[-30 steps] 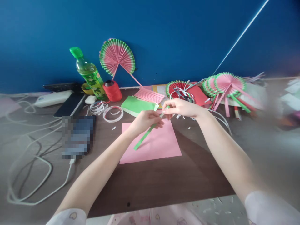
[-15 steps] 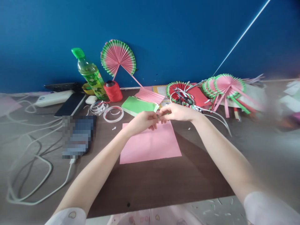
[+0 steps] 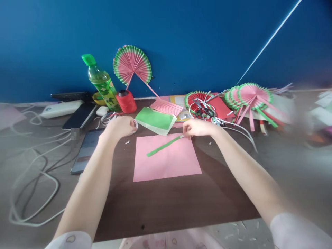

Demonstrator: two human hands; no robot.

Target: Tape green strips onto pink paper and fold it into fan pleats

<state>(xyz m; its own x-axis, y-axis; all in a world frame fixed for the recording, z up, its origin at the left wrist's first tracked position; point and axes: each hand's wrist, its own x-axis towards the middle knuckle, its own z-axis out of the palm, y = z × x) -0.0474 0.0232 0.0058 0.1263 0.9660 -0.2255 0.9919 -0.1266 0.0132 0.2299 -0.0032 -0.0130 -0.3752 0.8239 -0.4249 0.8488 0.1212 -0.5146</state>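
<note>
My right hand (image 3: 198,128) pinches the upper end of a narrow green paper strip (image 3: 164,146). A small whitish bit shows at that end, by the fingertips. The strip slants down to the left over a flat pink paper sheet (image 3: 166,166) on the table. My left hand (image 3: 120,127) is at the left, fingers curled around a ring-shaped roll of clear tape (image 3: 136,125); most of the roll is hidden behind the hand. Just behind the pink sheet lies a folded green paper (image 3: 155,119) with a pale underside.
A pink and green pleated fan (image 3: 132,65) leans on the blue wall. Beside it stand a green-capped bottle (image 3: 103,84) and a red thread spool (image 3: 126,101). Scissors (image 3: 203,109), red paper and more fans (image 3: 254,95) lie at right. Phones and white cables (image 3: 55,186) occupy the left.
My hands, close together before, have moved apart. The left went left to the tape roll, covering it. The green strip now shows stretched out from my right hand over the pink sheet.
</note>
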